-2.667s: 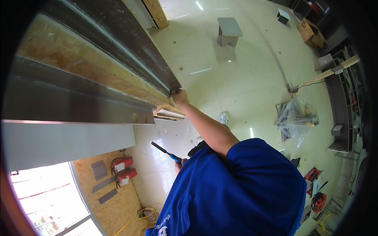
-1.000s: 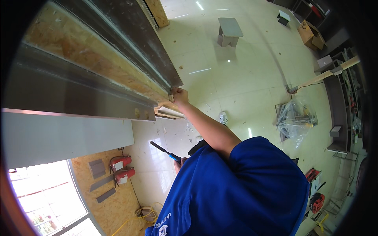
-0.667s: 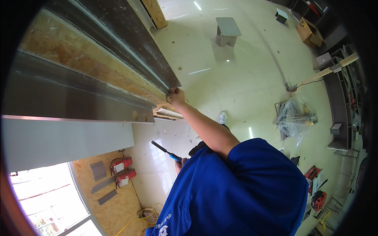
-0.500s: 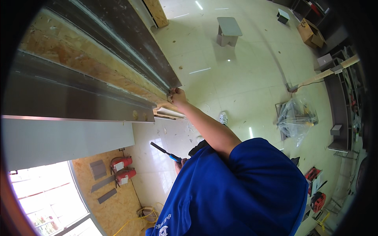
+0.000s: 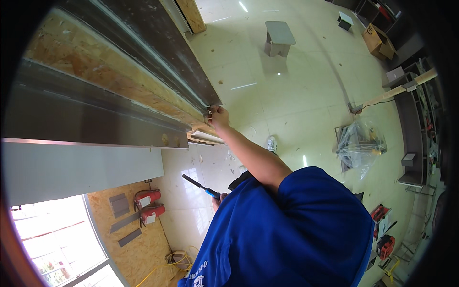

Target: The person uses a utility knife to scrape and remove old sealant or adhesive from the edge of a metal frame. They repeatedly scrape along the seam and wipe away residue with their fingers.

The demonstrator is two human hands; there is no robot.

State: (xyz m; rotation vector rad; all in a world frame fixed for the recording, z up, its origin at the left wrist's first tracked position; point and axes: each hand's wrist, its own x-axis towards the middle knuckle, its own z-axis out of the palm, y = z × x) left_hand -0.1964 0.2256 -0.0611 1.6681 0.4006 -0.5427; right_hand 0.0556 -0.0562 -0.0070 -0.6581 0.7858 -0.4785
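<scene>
My right hand [image 5: 218, 117] reaches out to the end of a dark door-frame profile [image 5: 184, 62], its fingers bent and pinched together at the corner by the grooved edge. What lies between those fingertips is too small to make out. Behind the profile, a strip of chipboard [image 5: 114, 74] runs alongside, with another dark panel [image 5: 91, 115] below it. Lower down, close to my body, my left hand [image 5: 218, 201] grips a chisel [image 5: 201, 186] with a blue and black handle and a long dark blade pointing up and left. My blue shirt partly covers that hand.
A grey stool [image 5: 279, 36] stands on the pale tiled floor. Clear plastic [image 5: 361, 143] covers items to the right, below a cardboard box [image 5: 377, 40] and shelving. Red fire extinguishers [image 5: 152, 214] and yellow cable [image 5: 179, 260] lie at lower left, near a bright window.
My right hand has shifted very slightly right and its fingers have changed position at the profile's end. The left hand keeps the chisel in about the same place.
</scene>
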